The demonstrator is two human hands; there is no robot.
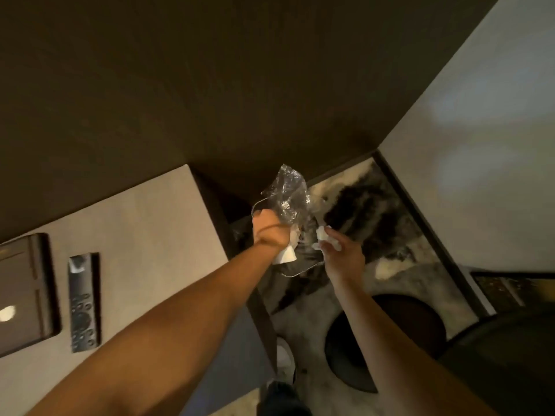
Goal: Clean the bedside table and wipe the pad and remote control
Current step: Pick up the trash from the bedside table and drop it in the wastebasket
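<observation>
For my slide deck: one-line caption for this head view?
Left hand grips crumpled clear plastic, right hand holds white tissue, beside beige bedside table.

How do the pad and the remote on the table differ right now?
The pad is broad and cut off by the left edge of the picture; the remote is narrow, long and fully in view. The pad's dark face mirrors a bright light spot; the remote's face is covered in buttons. Both are dark, lie flat side by side on the table, and neither hand touches them.
</observation>
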